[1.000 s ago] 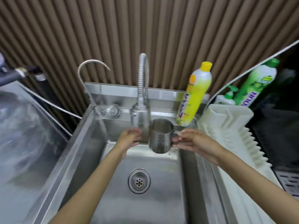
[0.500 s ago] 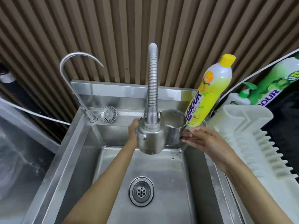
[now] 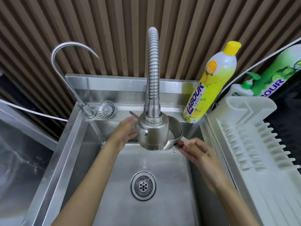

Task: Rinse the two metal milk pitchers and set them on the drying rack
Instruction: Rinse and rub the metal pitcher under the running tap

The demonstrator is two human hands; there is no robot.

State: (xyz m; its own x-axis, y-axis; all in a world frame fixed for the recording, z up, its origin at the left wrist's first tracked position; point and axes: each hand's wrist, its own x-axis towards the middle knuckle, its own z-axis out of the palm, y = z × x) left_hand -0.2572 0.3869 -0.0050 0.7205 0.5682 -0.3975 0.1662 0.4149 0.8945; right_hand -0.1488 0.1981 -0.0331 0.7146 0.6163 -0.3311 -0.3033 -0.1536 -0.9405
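Observation:
One metal milk pitcher (image 3: 177,130) hangs over the sink (image 3: 194,180), mostly hidden behind the big spray head of the spring faucet (image 3: 153,132). White foamy water shows inside the pitcher and spills at its lower edge. My right hand (image 3: 195,150) grips the pitcher's handle from the right. My left hand (image 3: 127,130) is at the back left of the spray head, with its fingers on the tap lever (image 3: 133,115) and partly hidden. I see no second pitcher. The white plastic drying rack (image 3: 244,144) lies to the right of the sink, with nothing on it.
A yellow dish-soap bottle (image 3: 211,88) stands on the sink's back ledge, with a green pump bottle (image 3: 241,92) behind the rack. A thin gooseneck tap (image 3: 71,70) and a loose strainer basket (image 3: 106,110) sit at the back left. The drain (image 3: 143,185) is mid-basin.
My view has moved closer and higher over the sink. The pitcher has gone from in front of the faucet to under its spray head, and water now shows in it. My left hand stays at the lever.

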